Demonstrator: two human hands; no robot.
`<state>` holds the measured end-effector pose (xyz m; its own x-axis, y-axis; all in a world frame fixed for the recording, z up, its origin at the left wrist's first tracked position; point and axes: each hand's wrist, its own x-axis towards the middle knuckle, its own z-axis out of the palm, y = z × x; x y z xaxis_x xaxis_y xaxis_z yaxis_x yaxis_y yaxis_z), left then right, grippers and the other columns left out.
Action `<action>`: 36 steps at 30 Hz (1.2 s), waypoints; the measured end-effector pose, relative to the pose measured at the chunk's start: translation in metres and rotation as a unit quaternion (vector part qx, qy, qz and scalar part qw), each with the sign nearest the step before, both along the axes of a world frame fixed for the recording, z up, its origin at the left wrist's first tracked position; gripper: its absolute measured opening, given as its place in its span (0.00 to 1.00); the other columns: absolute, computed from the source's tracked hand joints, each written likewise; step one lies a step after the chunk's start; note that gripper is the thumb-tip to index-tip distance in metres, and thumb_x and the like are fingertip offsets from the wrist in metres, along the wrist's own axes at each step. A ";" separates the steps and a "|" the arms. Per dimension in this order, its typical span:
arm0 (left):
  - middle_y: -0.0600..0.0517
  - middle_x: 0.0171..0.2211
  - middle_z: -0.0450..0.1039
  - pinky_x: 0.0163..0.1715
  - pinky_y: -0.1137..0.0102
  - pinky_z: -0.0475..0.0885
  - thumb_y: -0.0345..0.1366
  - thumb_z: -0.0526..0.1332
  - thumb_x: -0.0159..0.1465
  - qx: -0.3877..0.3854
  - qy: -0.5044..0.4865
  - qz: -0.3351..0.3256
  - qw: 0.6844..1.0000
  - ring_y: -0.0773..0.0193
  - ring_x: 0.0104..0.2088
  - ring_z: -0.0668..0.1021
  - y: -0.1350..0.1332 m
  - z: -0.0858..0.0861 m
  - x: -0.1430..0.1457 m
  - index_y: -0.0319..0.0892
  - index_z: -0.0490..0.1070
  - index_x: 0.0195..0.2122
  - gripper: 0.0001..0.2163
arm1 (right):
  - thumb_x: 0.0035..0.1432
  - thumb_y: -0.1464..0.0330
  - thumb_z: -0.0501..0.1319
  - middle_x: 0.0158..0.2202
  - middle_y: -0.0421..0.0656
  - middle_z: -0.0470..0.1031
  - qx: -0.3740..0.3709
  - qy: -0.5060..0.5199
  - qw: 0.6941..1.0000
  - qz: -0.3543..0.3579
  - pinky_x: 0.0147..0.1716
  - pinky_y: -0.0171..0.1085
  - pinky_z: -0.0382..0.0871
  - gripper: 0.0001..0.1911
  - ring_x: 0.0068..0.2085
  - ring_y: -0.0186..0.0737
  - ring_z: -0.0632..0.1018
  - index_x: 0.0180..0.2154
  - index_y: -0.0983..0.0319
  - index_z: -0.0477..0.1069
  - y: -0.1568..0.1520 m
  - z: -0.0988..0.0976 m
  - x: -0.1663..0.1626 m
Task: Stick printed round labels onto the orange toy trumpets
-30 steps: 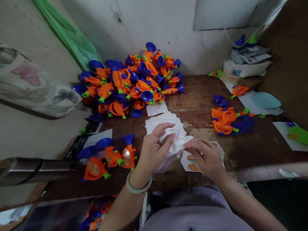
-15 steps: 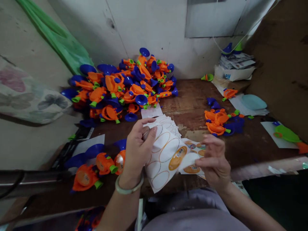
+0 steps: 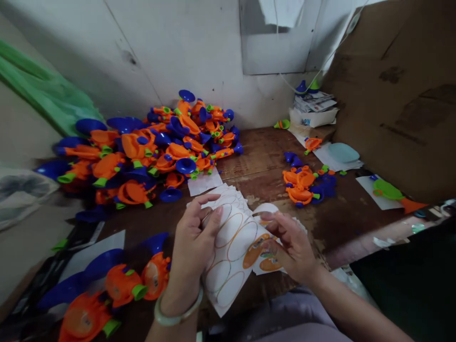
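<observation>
A white sticker sheet (image 3: 228,237), with oval outlines and an orange oval sticker at its right edge, is pinched in my left hand (image 3: 192,242) between thumb and fingers. My right hand (image 3: 294,247) has its fingertips on a curled white oval sticker (image 3: 265,208), with its thumb close to the sheet's orange sticker (image 3: 254,251). More printed sticker sheets (image 3: 267,266) lie partly hidden under my right hand. Beyond my left hand, a stack of used-looking sheets (image 3: 231,194) lies on the table. Orange toy trumpets (image 3: 123,285) with blue bells and oval stickers sit left of my left wrist.
A large heap of orange and blue toy trumpets (image 3: 178,147) fills the back left of the wooden table (image 3: 256,152). At right lie a smaller group of toys (image 3: 301,183), a light blue lid-like piece (image 3: 344,152), a green toy (image 3: 388,192) and a paper-filled box (image 3: 313,117).
The view has swung right. My right hand has come in closer to the sheet, and the white sticker at its fingertips now curls upward. My left hand keeps its pinch.
</observation>
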<state>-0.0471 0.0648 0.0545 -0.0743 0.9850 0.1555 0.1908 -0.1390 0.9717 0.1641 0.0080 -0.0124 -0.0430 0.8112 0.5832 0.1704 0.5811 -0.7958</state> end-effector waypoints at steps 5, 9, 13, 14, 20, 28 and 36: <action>0.64 0.18 0.59 0.18 0.76 0.54 0.47 0.68 0.63 -0.030 0.018 -0.028 0.999 0.69 0.18 0.59 0.007 0.000 0.004 0.44 0.77 0.49 0.16 | 0.75 0.67 0.64 0.48 0.42 0.87 -0.020 -0.028 0.999 -0.004 0.42 0.39 0.86 0.16 0.42 0.41 0.88 0.60 0.47 0.75 -0.002 0.007 0.007; 0.62 0.19 0.61 0.19 0.76 0.57 0.46 0.70 0.62 -0.008 0.020 -0.010 1.000 0.68 0.19 0.62 0.007 0.004 0.008 0.46 0.79 0.47 0.15 | 0.76 0.66 0.62 0.46 0.42 0.86 0.009 -0.006 0.999 -0.034 0.42 0.38 0.84 0.17 0.42 0.41 0.88 0.63 0.49 0.71 -0.003 0.000 0.003; 0.62 0.20 0.61 0.18 0.76 0.55 0.46 0.69 0.63 -0.037 0.018 -0.008 0.999 0.70 0.18 0.61 0.010 0.004 0.010 0.47 0.78 0.49 0.16 | 0.74 0.67 0.64 0.41 0.42 0.86 0.021 -0.018 0.998 -0.049 0.40 0.37 0.83 0.12 0.38 0.40 0.87 0.57 0.53 0.72 -0.001 -0.001 -0.001; 0.62 0.20 0.62 0.18 0.76 0.53 0.47 0.69 0.62 -0.050 0.020 -0.021 0.998 0.70 0.17 0.60 0.013 0.003 0.010 0.46 0.77 0.49 0.16 | 0.74 0.67 0.64 0.38 0.42 0.86 0.021 -0.031 0.998 -0.049 0.39 0.36 0.82 0.07 0.37 0.40 0.87 0.52 0.54 0.74 -0.001 0.001 -0.001; 0.65 0.17 0.60 0.16 0.77 0.50 0.48 0.69 0.56 -0.125 0.006 -0.065 0.990 0.71 0.15 0.56 0.030 -0.003 0.009 0.46 0.71 0.46 0.20 | 0.72 0.76 0.60 0.33 0.39 0.87 0.118 -0.084 0.986 -0.081 0.35 0.37 0.82 0.13 0.30 0.39 0.84 0.50 0.53 0.76 0.005 0.001 -0.001; 0.63 0.19 0.62 0.17 0.76 0.54 0.46 0.60 0.63 -0.081 0.100 -0.074 0.989 0.69 0.15 0.60 0.047 -0.011 0.011 0.45 0.70 0.46 0.14 | 0.66 0.80 0.60 0.29 0.35 0.86 0.129 -0.104 0.984 -0.070 0.39 0.42 0.86 0.25 0.27 0.40 0.83 0.55 0.48 0.80 0.011 -0.011 0.006; 0.56 0.24 0.72 0.32 0.69 0.71 0.29 0.61 0.64 -0.009 0.340 -0.041 0.940 0.58 0.28 0.78 0.107 -0.063 0.004 0.46 0.75 0.42 0.08 | 0.68 0.75 0.64 0.27 0.33 0.86 0.043 -0.019 0.995 -0.091 0.31 0.40 0.84 0.13 0.24 0.42 0.86 0.44 0.49 0.80 0.006 -0.011 0.006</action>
<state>-0.0426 0.1719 -0.0088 0.1117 0.9860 0.1238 0.7575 -0.1651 0.6316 0.1700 0.0136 -0.0231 0.0755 0.7549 0.6515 0.3083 0.6036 -0.7352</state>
